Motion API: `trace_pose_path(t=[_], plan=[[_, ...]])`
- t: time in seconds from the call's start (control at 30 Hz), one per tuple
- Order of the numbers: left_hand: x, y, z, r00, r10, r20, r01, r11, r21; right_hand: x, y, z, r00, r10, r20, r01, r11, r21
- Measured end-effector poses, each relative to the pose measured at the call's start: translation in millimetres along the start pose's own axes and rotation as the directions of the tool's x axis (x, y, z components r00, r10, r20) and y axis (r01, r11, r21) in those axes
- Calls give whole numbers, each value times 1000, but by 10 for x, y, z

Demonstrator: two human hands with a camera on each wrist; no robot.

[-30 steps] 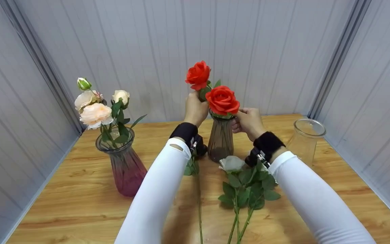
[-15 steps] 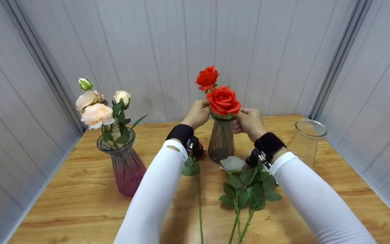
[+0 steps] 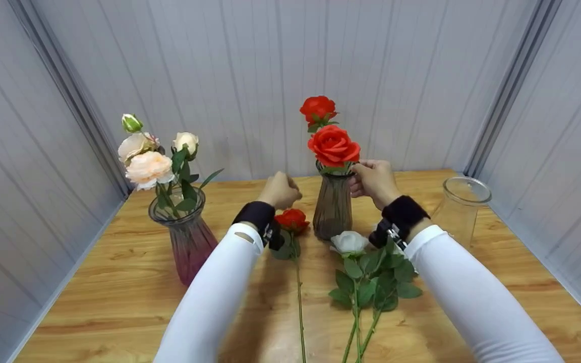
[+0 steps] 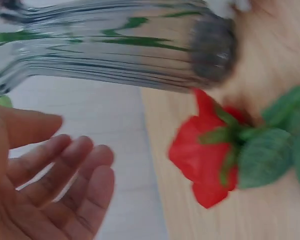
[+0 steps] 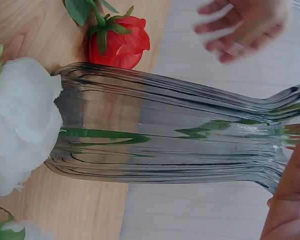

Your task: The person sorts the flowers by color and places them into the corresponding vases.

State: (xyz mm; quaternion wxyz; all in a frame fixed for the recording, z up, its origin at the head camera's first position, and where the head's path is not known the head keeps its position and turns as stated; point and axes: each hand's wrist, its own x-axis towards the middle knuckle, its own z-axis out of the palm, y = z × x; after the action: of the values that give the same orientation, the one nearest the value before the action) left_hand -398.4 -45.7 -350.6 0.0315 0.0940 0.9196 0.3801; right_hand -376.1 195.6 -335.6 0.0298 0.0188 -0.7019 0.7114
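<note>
Two red roses, an upper rose (image 3: 318, 110) and a lower rose (image 3: 334, 145), stand in a grey ribbed glass vase (image 3: 333, 212), with green stems showing through its wall (image 5: 155, 135). My right hand (image 3: 375, 182) grips the vase at its rim from the right, partly hidden behind the lower bloom. To the left of the vase my left hand (image 3: 279, 191) is in the air, fingers loosely bent and nothing in them, as the left wrist view shows too (image 4: 55, 175). Below it a third red rose (image 3: 293, 221) lies on the table, its stem pointing toward me.
Several white roses (image 3: 349, 243) with leafy stems lie in front of the grey vase. A pink-tinted vase (image 3: 189, 242) of pale peach flowers (image 3: 148, 169) stands at left. A clear glass vase (image 3: 464, 191) stands at right, by the side wall.
My left hand has released the upper red rose and moved down and left, away from the vase. That rose now stands farther right, over the vase. My right hand stays at the rim.
</note>
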Motion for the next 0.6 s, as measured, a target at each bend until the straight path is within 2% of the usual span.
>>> trace_pose_path(t=[0.07, 0.17, 0.27, 0.37, 0.5, 0.53, 0.6], plan=[[-39, -70, 33, 998, -45, 36, 42, 997, 72, 4, -2, 2, 1000, -1, 2, 1, 1000, -7], [-138, -151, 107, 990, -98, 101, 85, 988, 125, 2, -5, 4, 1000, 3, 4, -3, 1000, -12], [-257, -222, 218, 976, -149, 157, 133, 986, 104, -9, -13, 2, 1000, 13, 3, -13, 1000, -8], [-334, -294, 339, 967, -167, 191, 148, 983, 107, -10, -24, 3, 1000, 16, 6, -16, 1000, -8], [-344, -391, 455, 946, -212, 247, 175, 971, 163, 4, -33, 10, 1000, 10, 8, -10, 1000, -8], [-268, -520, 524, 942, -203, 266, 159, 971, 178, 6, -34, 11, 1000, 10, 7, -9, 1000, -8], [-259, -567, 562, 927, -227, 298, 167, 962, 214, 10, -33, 11, 1000, 10, 1, -10, 1000, -7]])
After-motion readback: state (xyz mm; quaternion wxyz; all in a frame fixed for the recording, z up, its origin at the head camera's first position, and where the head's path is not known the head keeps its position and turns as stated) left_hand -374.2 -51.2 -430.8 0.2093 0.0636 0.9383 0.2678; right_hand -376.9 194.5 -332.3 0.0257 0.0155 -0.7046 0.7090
